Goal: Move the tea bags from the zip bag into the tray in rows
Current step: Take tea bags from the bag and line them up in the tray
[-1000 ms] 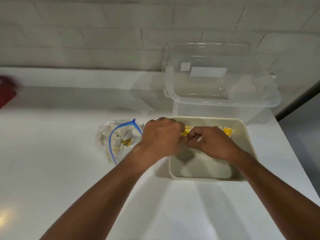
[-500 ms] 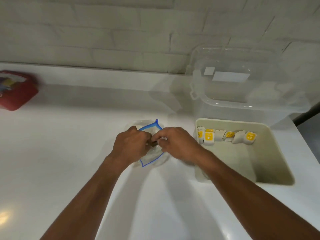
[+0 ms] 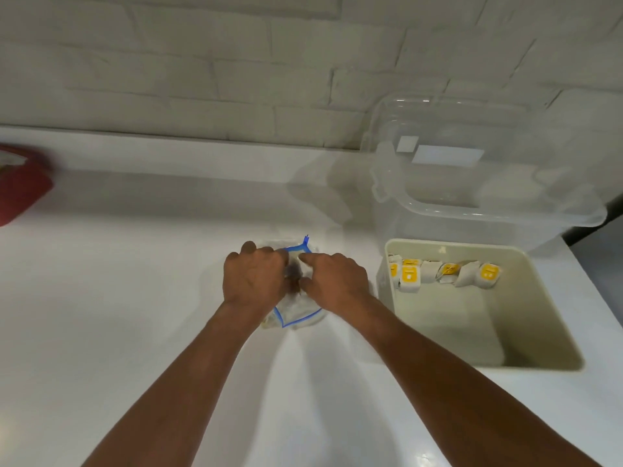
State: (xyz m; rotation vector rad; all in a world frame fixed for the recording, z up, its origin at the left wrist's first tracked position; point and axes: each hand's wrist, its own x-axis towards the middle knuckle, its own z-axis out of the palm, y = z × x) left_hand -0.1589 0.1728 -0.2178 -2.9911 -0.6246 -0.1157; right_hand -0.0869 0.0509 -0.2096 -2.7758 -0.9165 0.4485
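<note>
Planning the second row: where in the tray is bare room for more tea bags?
The tray floor is bare from the row of tea bags to its near wall. Only the far wall is crowded, lined by that row.

Glossy white table (image 3: 135, 298); clear thin plastic zip bag (image 3: 300, 311); paper tea bags (image 3: 438, 273); matt cream plastic tray (image 3: 553, 318); transparent plastic bin (image 3: 488, 197).

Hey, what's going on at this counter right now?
A person is working at a clear zip bag with a blue seal lying on the white counter. The left hand grips its mouth while the fingers of the right hand reach in; any grasp is hidden. One row of paper tea bags with yellow tags lines the far wall of the beige rectangular plastic tray.
</note>
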